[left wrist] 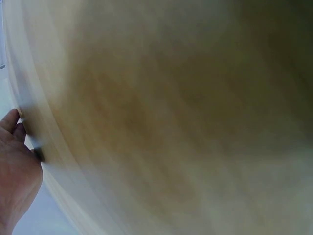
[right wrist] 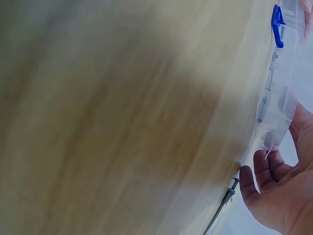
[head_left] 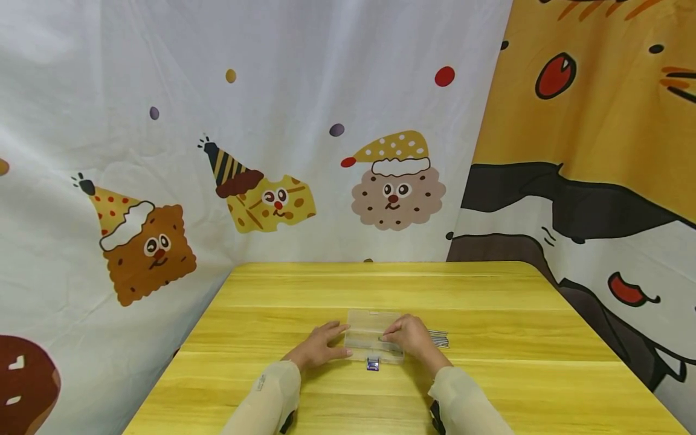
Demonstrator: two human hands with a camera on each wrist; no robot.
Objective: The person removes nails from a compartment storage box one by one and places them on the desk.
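A clear plastic box [head_left: 363,355] lies on the table with its clear lid [head_left: 364,320] folded back. At its front is a blue latch [right wrist: 278,27]. Several screws [right wrist: 262,110] show through the box's wall in the right wrist view. My right hand [head_left: 411,336] is over the right part of the box, thumb and fingertips pinching a small dark piece that looks like a screw. My left hand [head_left: 318,346] has its fingers spread, thumb and fingertips touching the box's left side. In the left wrist view, only part of that hand shows at the edge.
Several long metal screws [head_left: 439,338] lie side by side on the table right of the box, just beyond my right hand. The wooden table [head_left: 489,290] reaches back to a printed cloth [head_left: 326,241].
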